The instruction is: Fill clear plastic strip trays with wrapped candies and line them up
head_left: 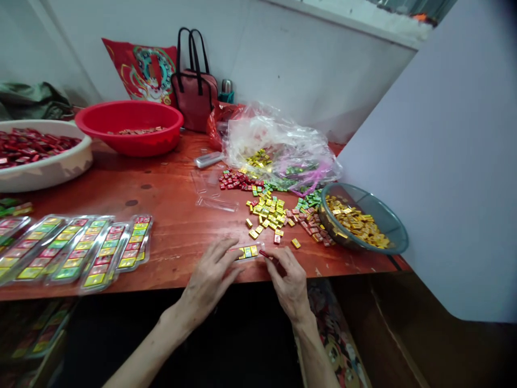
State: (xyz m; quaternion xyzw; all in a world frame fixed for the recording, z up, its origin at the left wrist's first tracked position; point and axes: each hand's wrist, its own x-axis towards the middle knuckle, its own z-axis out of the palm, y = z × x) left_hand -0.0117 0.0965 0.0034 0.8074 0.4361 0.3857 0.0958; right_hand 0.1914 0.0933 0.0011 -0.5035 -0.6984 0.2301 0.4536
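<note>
The left hand [210, 269], fingers loosely curved, lies over the left end of a clear tray [251, 259] on the table [173, 237]; its grip cannot be determined. The right hand [288, 277], nearly closed, pinches a small red piece [263, 253] at the tray's right end.
</note>
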